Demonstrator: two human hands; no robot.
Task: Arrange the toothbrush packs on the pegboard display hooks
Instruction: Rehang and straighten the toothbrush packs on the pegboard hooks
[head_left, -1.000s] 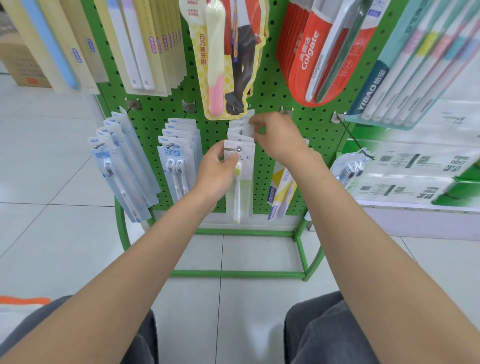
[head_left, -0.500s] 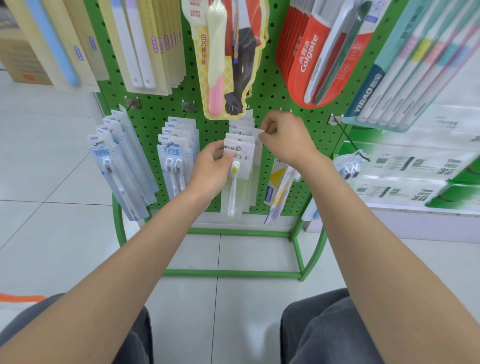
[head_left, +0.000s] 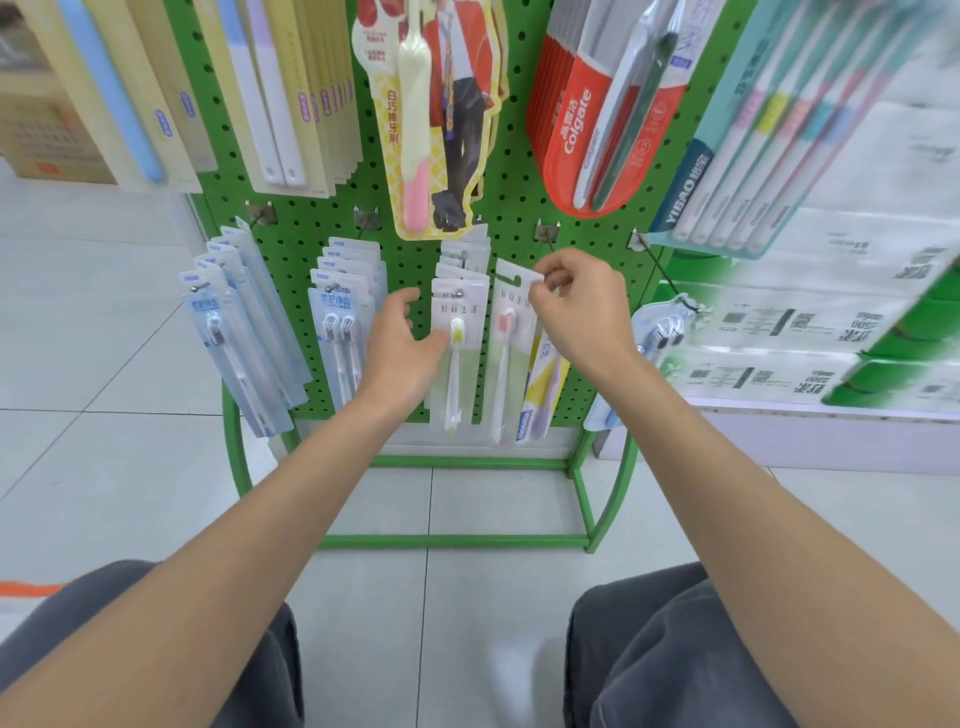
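Note:
A green pegboard (head_left: 306, 244) carries rows of toothbrush packs on hooks. On the middle lower hook hangs a stack of white packs, the front one with a yellow-green brush (head_left: 457, 343). My left hand (head_left: 402, 345) is just left of that front pack, fingers spread, thumb touching its edge, holding nothing. My right hand (head_left: 576, 306) pinches the top corner of a white pack with a pink brush (head_left: 506, 332), held free beside the stack and below an empty-looking hook (head_left: 548, 234).
Blue packs (head_left: 239, 332) and twin-brush packs (head_left: 340, 322) hang at the lower left. A yellow pack (head_left: 540, 395) hangs behind my right hand. Red Colgate packs (head_left: 587, 114) and other packs hang above. Boxed goods (head_left: 810, 332) sit on the right shelf. The stand's green floor frame (head_left: 452, 541) lies below.
My right hand has pulled a pink-brush pack away from the middle stack to the right. My left hand has let go of the front yellow-green pack and opened.

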